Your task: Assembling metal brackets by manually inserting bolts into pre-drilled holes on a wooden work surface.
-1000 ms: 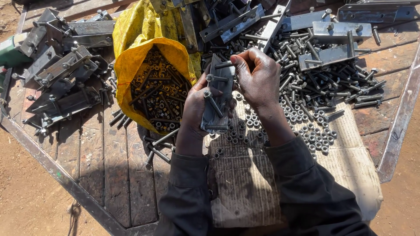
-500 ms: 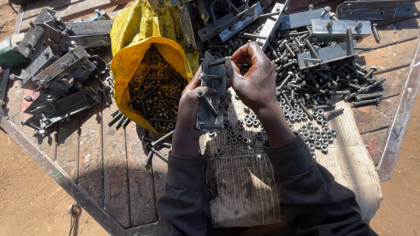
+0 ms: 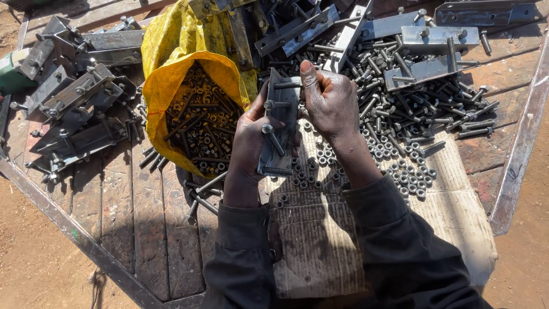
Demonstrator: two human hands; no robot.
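Sunlit wooden platform (image 3: 120, 217) on reddish, probably dirt ground (image 3: 34, 257).

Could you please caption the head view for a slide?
Both hands, left hand and right hand, hold a bolted steel bracket above scattered nuts.

The person wears a black long-sleeved garment of soft, slightly faded cloth, its wrinkled sleeves ending in loose cuffs at both wrists, leaving the bare left hand (image 3: 251, 143) and bare right hand (image 3: 331, 106) uncovered, without gloves, rings or watch.
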